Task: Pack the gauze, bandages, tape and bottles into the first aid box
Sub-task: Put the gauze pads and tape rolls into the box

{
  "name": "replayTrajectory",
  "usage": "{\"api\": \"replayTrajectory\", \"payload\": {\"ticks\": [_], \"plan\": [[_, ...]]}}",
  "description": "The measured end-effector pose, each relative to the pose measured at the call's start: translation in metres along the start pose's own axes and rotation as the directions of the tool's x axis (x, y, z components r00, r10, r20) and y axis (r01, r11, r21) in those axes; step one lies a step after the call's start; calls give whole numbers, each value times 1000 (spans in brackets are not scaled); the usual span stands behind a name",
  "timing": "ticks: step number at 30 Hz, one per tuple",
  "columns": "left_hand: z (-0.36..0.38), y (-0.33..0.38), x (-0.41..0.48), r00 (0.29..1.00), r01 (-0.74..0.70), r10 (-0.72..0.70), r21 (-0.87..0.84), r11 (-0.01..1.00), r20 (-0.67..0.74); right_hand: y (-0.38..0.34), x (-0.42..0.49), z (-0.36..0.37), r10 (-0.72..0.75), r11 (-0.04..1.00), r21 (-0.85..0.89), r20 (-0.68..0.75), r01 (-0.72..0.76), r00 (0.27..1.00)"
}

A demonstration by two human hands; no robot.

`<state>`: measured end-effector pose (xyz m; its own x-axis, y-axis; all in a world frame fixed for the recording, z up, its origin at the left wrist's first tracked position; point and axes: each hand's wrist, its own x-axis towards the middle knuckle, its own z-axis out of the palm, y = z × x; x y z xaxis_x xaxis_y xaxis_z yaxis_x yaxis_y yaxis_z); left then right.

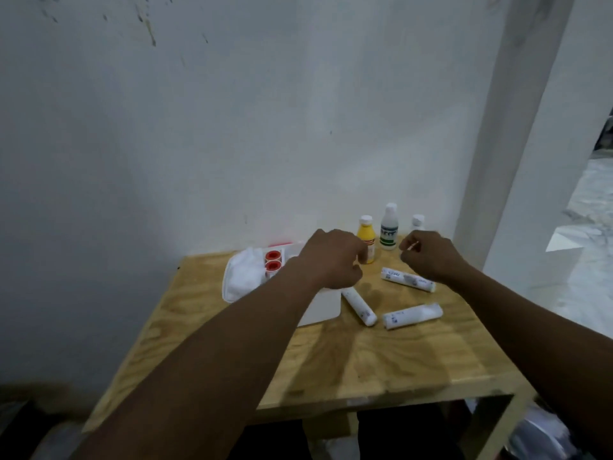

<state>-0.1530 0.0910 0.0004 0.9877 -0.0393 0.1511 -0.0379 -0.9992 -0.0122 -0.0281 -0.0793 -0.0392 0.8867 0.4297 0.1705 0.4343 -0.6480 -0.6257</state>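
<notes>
Three wrapped bandage rolls are lying on the wooden table (365,366) in front of us: one (408,279) just under our right wrist, one (359,307) slanting beside the box, and one (413,315) nearest to us. We are holding both hands above the table, apart from each other. Our left hand (326,258) is hovering over the white first aid box (323,308), fingers curled loosely inward and gripping nothing we can see. Our right hand (428,257) is pinching something small and pale at the fingertips; we cannot tell what it is.

The box is sitting open near the wall, and inside it white gauze (243,273) is lying at the left with two red-centred tape rolls (273,260) just beside it. Behind our hands three bottles are standing upright against the wall: a yellow bottle (366,235), a clear bottle (388,229) with a green label, and a small white bottle (418,222), partly hidden by our right hand.
</notes>
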Motion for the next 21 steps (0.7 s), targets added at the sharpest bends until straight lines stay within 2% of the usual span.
{"api": "replayTrajectory", "payload": {"ticks": [5, 8, 11, 17, 21], "plan": [[14, 30, 12, 971, -125, 61, 276, 953, 230, 30, 3, 13, 26, 975, -223, 88, -5, 996], [21, 40, 15, 945, -163, 39, 366, 916, 323, 40, 5, 18, 55, 945, -327, 154, -1, 987], [27, 46, 15, 913, -193, 4, 423, 885, 409, 47, 4, 22, 88, 933, -360, 200, -11, 976], [42, 54, 17, 915, -224, 33, 439, 870, 402, 52, 2, 26, 51, 915, -404, 155, 16, 987], [43, 52, 22, 937, -233, 89, 413, 880, 339, 51, 6, 22, 46, 938, -345, 154, 10, 987]]}}
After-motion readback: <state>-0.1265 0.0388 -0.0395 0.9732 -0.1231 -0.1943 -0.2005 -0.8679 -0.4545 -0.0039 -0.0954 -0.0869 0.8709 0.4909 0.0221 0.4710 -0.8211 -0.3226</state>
